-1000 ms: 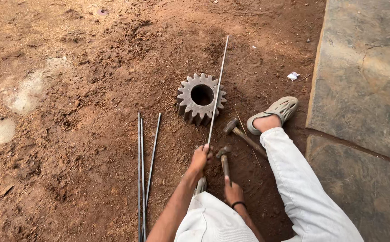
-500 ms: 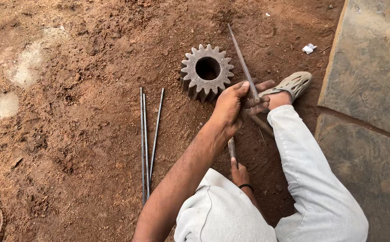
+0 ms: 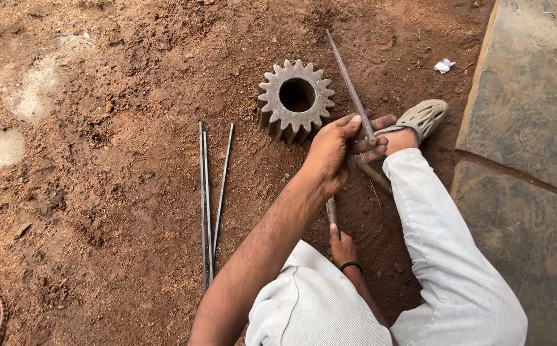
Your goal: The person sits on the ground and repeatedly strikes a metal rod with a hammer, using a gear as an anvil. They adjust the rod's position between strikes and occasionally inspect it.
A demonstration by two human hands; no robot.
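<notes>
legs: light grey trousers point(image 3: 445, 256) | foot: beige perforated clog point(image 3: 424, 117) | right wrist: black band point(image 3: 350, 265) (thin)

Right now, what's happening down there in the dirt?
A person sits on bare reddish ground. Their left hand has a grip on a thin metal rod that slants up past a big toothed gear lying flat. Their right hand, lower between the legs, holds a tool handle. Three more rods lie loose to the left.
</notes>
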